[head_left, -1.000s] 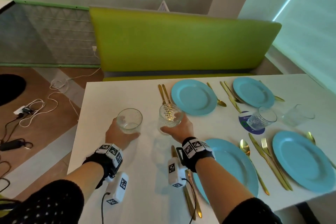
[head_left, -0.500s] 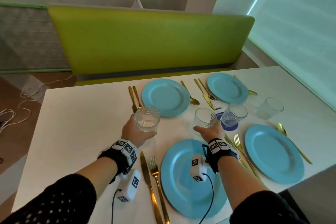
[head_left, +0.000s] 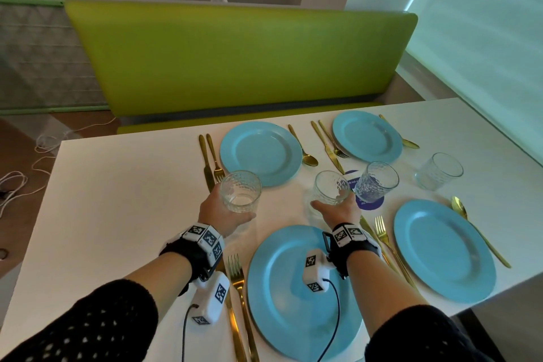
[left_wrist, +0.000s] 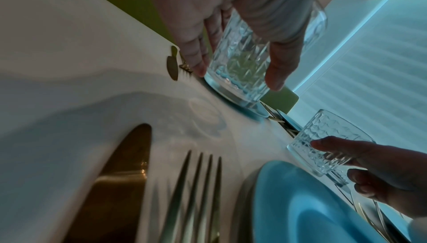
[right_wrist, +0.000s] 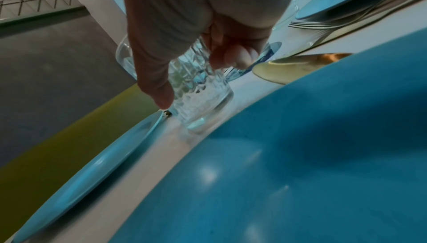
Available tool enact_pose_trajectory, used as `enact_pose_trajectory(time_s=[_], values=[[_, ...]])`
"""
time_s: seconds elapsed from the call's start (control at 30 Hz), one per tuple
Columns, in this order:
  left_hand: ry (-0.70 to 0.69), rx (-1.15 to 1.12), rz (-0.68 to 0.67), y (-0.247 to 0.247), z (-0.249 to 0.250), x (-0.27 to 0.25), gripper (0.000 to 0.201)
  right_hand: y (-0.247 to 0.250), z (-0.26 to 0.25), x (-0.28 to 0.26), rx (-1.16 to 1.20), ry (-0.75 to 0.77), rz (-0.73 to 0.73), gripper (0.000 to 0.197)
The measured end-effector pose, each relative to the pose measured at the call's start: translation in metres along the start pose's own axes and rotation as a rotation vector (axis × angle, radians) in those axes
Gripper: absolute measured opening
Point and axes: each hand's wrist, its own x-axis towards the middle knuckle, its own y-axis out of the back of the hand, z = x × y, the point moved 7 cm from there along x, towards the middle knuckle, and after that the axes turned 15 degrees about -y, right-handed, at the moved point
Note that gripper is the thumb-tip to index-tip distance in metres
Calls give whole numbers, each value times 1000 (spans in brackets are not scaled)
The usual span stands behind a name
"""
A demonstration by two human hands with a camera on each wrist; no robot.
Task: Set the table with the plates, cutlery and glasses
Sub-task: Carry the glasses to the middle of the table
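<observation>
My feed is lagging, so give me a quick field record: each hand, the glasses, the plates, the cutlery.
left hand: holds a glass, just off the table
right hand: holds a second glass beyond the near plate
other glasses: one on the blue coaster, one standing far right
plates: four blue
cutlery: gold, beside the plates

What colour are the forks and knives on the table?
Shiny gold. The fork and the knife by the near blue plate show it best in the head view.

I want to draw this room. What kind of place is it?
Probably a dining nook, at home or in a café: a white table laid with blue plates and gold cutlery, beside a green bench seat.
</observation>
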Motion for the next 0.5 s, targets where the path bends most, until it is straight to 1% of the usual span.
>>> enact_pose_trajectory(time_s=[0.23, 0.4, 0.5], values=[[15, 7, -48, -10, -3, -2, 91, -1, 0, 4, -9, 7, -13, 83], [26, 8, -80, -15, -2, -5, 85, 3, 0, 1, -40, 22, -19, 91], [21, 7, -110, -19, 0, -8, 85, 8, 2, 1, -90, 20, -31, 96]])
